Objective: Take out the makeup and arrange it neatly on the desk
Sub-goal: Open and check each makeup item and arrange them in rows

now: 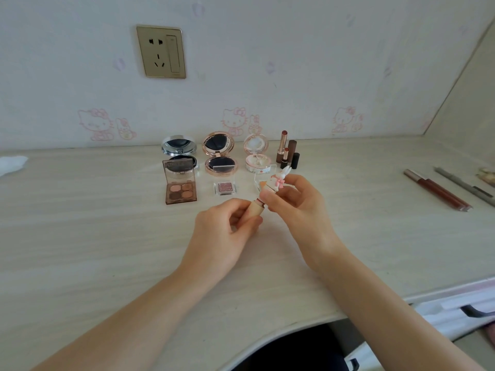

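My left hand (225, 226) grips the beige lipstick tube (254, 211) above the desk's middle. My right hand (294, 199) pinches its cap, topped with a white rabbit figure (281, 178), just off the tube's top. Behind stand open makeup items in rows: a silver compact (179, 149), a rose-gold compact (219, 156), a white round compact (255, 156), a four-colour eyeshadow palette (180, 184), a small single eyeshadow (225, 188) and a clear small case (263, 178). Several lipsticks (288, 153) stand upright to the right of the compacts.
The pale wood-grain desk (107, 250) meets a wall with a socket (160, 50). Two long lip glosses (438, 190) and a grey pencil (464, 186) lie at the right. A white tissue (12, 163) lies at the left edge. A drawer handle (476, 310) shows at lower right.
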Action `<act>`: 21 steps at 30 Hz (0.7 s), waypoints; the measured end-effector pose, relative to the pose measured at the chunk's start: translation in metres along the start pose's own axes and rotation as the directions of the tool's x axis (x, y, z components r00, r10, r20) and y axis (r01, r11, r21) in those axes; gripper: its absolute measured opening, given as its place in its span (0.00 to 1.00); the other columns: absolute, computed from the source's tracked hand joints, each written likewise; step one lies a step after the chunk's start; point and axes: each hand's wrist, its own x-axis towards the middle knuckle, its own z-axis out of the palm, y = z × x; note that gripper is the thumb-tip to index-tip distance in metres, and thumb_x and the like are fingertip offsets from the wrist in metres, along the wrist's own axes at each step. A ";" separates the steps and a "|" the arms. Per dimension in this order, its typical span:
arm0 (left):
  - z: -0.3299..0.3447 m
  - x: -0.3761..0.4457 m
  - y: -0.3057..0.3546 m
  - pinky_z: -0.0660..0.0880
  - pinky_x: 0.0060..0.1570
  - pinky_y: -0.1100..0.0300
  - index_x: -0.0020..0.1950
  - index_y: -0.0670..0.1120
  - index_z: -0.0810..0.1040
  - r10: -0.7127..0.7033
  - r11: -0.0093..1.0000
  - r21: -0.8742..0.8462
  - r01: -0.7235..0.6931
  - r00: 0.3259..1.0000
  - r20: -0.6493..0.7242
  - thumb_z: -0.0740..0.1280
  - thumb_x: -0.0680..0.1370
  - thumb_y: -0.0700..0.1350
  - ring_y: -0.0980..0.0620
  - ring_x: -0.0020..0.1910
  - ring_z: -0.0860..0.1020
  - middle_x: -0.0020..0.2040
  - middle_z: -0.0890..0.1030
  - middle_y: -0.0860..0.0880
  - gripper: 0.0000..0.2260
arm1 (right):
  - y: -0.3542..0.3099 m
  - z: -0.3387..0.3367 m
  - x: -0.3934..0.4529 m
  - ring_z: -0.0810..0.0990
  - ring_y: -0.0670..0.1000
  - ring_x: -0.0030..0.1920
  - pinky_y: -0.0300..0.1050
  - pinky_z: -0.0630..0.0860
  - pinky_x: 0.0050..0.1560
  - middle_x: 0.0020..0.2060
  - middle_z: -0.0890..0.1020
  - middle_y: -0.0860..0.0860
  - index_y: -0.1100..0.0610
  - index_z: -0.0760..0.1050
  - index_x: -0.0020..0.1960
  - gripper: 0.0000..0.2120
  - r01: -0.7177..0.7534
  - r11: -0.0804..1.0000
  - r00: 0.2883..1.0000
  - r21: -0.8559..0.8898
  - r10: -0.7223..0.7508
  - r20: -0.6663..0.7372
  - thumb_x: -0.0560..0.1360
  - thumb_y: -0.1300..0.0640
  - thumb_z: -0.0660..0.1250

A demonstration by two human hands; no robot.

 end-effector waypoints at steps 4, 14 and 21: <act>-0.001 0.001 0.000 0.78 0.47 0.59 0.48 0.51 0.82 -0.023 1.000 -0.007 0.023 1.000 -0.006 0.72 0.73 0.44 0.59 0.40 0.82 0.38 0.84 0.56 0.05 | 0.000 -0.003 0.001 0.84 0.49 0.50 0.46 0.76 0.58 0.46 0.86 0.52 0.57 0.73 0.60 0.17 -0.044 0.991 0.997 0.123 0.037 0.061 0.73 0.64 0.70; -0.001 0.000 0.003 0.77 0.44 0.65 0.46 0.51 0.82 -0.027 0.999 -0.032 0.027 1.000 -0.001 0.72 0.74 0.45 0.60 0.39 0.82 0.37 0.84 0.56 0.02 | 0.000 -0.003 0.000 0.84 0.49 0.50 0.45 0.76 0.55 0.46 0.86 0.51 0.54 0.72 0.59 0.18 -0.015 0.997 0.998 0.078 0.011 0.056 0.72 0.62 0.71; 0.000 -0.001 0.004 0.78 0.47 0.60 0.46 0.50 0.82 -0.027 0.999 -0.025 0.027 1.000 0.000 0.73 0.72 0.45 0.59 0.40 0.83 0.38 0.84 0.55 0.04 | 0.002 0.000 0.001 0.83 0.50 0.49 0.48 0.78 0.55 0.48 0.83 0.54 0.53 0.75 0.57 0.20 -0.020 1.000 1.000 -0.013 0.019 -0.025 0.68 0.54 0.76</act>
